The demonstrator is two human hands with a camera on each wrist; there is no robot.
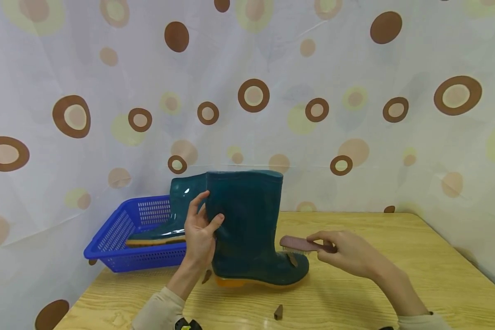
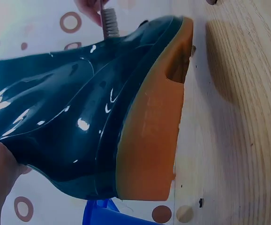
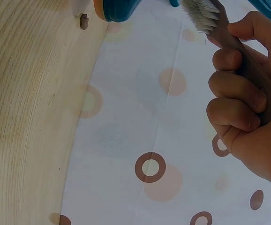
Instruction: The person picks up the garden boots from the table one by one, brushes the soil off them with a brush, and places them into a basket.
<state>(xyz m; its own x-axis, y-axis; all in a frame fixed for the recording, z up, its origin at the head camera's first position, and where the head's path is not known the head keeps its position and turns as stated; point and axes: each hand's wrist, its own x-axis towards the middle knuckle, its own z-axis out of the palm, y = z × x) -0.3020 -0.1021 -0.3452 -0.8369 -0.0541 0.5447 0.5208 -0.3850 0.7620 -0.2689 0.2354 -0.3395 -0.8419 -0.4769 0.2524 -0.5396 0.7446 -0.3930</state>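
My left hand [image 1: 200,231] grips a dark green rain boot [image 1: 245,220] by the back of its shaft, thumb on the near side. The boot stands upright, its orange sole [image 2: 149,122] slightly above the table, toe to the right. A brown patch, which looks like dirt, clings to the toe. In my right hand [image 1: 346,252] is a scrub brush [image 1: 299,243], fingers curled round its handle. Its pale bristles [image 2: 110,22] face down at the boot's instep, at or very close to the surface. A second green boot [image 1: 185,206] lies partly hidden in a blue basket [image 1: 144,262].
The basket stands at the table's left, behind my left hand. Brown fragments [image 1: 278,312] lie on the wooden table [image 1: 379,284], one near the front and one by the boot's heel. A patterned curtain [image 1: 247,133] hangs behind the table and along its sides.
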